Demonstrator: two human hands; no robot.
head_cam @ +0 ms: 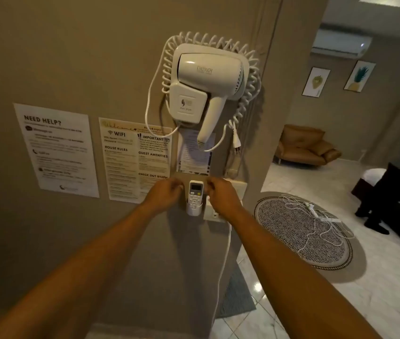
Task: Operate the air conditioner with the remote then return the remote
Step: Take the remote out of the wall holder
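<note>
A small white remote with a grey screen stands upright in a white wall holder on the beige wall. My left hand hovers just left of the remote with curled fingers, holding nothing. My right hand is just right of it, fingers curled toward the remote's top edge; I cannot tell whether they touch it. The white air conditioner hangs high on the far room's wall at upper right, a small light lit on it.
A white hair dryer with a coiled cord hangs above the remote. Printed notices cover the wall to the left. A white socket plate sits beside the holder. A round rug with white cables, a brown sofa and a standing person are to the right.
</note>
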